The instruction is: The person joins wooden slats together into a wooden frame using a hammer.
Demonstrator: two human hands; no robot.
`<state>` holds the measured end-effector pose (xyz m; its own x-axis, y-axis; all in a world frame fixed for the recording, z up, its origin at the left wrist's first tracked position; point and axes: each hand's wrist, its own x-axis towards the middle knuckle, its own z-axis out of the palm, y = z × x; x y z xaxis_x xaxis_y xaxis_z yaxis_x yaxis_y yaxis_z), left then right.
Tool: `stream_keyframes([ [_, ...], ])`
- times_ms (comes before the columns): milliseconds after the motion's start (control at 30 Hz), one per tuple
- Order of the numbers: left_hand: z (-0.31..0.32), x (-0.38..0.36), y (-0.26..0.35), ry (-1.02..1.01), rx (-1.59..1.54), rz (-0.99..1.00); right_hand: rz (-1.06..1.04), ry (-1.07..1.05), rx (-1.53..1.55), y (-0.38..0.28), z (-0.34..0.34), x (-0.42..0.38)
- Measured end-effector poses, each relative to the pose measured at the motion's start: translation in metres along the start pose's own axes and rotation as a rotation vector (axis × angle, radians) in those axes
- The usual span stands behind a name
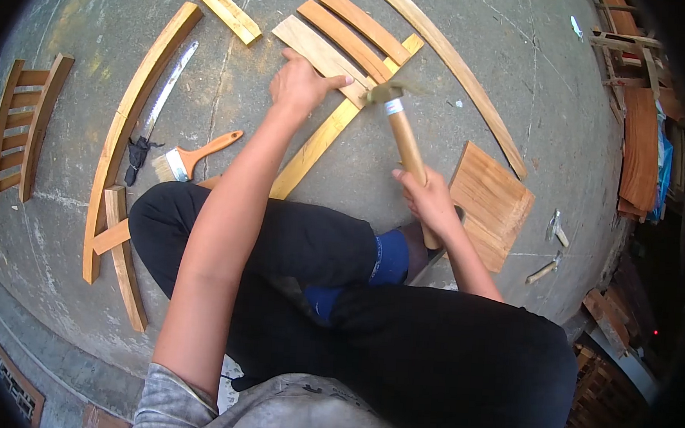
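Observation:
My right hand (429,200) is closed round the wooden handle of a hammer (405,143). The hammer's head is blurred and overlaps the near end of a pale wooden slat (315,49). My left hand (300,86) grips that slat along its near side, its thumb stretched toward the hammer head. Beside the slat lie two darker slats, a middle one (345,40) and an outer one (363,25). The right ends of the slats meet a yellowish wooden rail (315,149), which runs down toward my crossed legs.
A saw (168,89) and a paintbrush (197,156) lie left of my arm, near a long curved beam (133,115). A slatted frame (26,128) is farther left. At right are a square board (490,207), a curved strip (461,72) and stacked wood (639,150).

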<state>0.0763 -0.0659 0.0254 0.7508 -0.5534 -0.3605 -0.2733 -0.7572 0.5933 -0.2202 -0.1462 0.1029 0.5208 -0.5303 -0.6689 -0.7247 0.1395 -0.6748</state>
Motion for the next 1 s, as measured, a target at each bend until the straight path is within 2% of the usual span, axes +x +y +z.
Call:
stream_keyframes([
  [100,0.003,0.000,-0.002,0.021,0.004,0.016,0.034,0.047,0.025,-0.006,-0.003,-0.010],
  [200,0.003,0.000,0.000,0.007,0.005,-0.008,0.008,0.062,0.205,-0.030,-0.001,-0.020],
  [300,-0.001,-0.002,0.002,-0.016,-0.002,-0.013,-0.013,0.096,0.183,-0.014,0.014,-0.010],
  [400,-0.002,-0.002,0.000,-0.016,-0.030,-0.005,0.074,-0.014,0.129,-0.026,0.011,-0.005],
  [600,-0.002,-0.004,0.001,0.024,-0.017,0.005,-0.029,0.113,0.131,-0.044,0.000,-0.018],
  [700,-0.007,-0.004,0.001,-0.036,-0.016,-0.009,-0.052,0.006,0.053,-0.009,0.015,-0.008],
  [833,0.003,0.000,-0.006,0.004,0.017,0.015,0.039,0.004,-0.008,-0.030,0.003,-0.013],
  [967,-0.001,-0.003,-0.004,0.042,0.034,0.041,-0.088,0.140,-0.026,-0.059,-0.022,-0.026],
  [1000,-0.003,-0.005,-0.002,0.037,0.042,0.047,-0.189,0.143,-0.052,-0.057,-0.031,-0.024],
])
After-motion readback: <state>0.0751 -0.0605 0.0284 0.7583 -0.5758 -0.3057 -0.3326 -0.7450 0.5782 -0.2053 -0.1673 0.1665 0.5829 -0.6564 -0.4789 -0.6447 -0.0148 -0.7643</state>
